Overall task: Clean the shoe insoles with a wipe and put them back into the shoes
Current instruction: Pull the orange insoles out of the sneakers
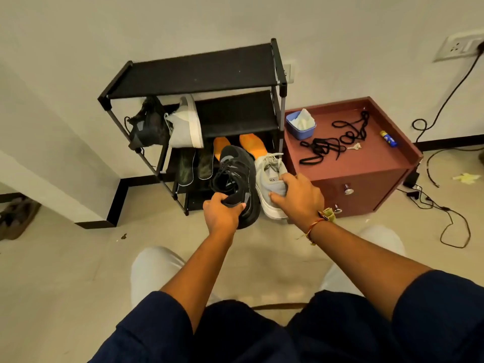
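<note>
My dark sleeves [442, 310] sit nearest. My left hand [222, 213] is clamped on the black shoe [235, 176] at its heel, and my right hand [298, 197] grips the grey shoe [271, 183] touching it.

Beyond both hands, the orange insoles [251, 144] and dark green insoles [185, 170] lean in the rack [199, 72]. None is refitted, and I cannot tell whether they are clean.

The wipe tub [301, 127] and laces [335, 142] lie on the maroon cabinet [366, 169], right of my right hand. The floor [78, 271] is pale tile, with cables [445, 218] trailing further right.

We list the wall [235, 17]: off-white, plain. Floor [65, 271]: pale tile, with black skirting [118, 200] where it meets the wall. Rack [199, 69]: black, fabric shelves on a tube frame, set against the wall. Cabinet [366, 166]: reddish-brown, raised rim, two metal knobs [348, 190] on its front, just right of the rack. Socket [457, 48]: white, upper right, with a black cable [456, 87] plugged in, trailing to the floor. We note warm, even light.
</note>
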